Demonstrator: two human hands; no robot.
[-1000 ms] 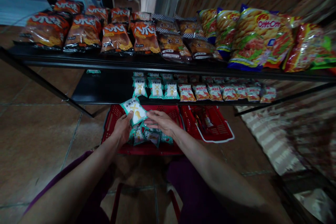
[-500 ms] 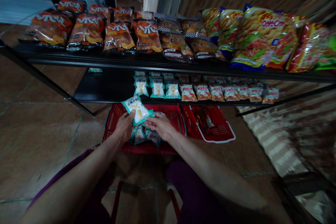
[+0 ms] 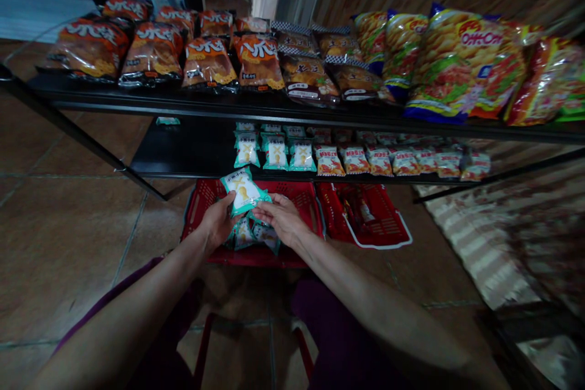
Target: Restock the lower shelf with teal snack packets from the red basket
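A white and green snack bag (image 3: 244, 190) is tilted between my two hands, over a red basket (image 3: 307, 195). My left hand (image 3: 220, 217) grips its left side, thumb on the front. At the bag's lower right corner, the fingers of my right hand (image 3: 280, 214) are closed on the edge. More green and white snack bags (image 3: 244, 233) lie in the basket below, partly covered by my hands. Matching bags (image 3: 275, 151) stand in rows on the lower shelf (image 3: 183, 152), just beyond the basket.
Small red and white snack bags (image 3: 356, 160) line the lower shelf's right part. Above, the upper shelf (image 3: 205, 100) holds orange chip bags (image 3: 153, 52), brown bags (image 3: 308, 76) and large yellow bags (image 3: 457, 67). A second red basket (image 3: 388, 219) with a white handle sits on the floor at right.
The snack bag has shifted slightly to the right in my hands and turned a little more upright. Both hands keep their hold. The view has moved very slightly.
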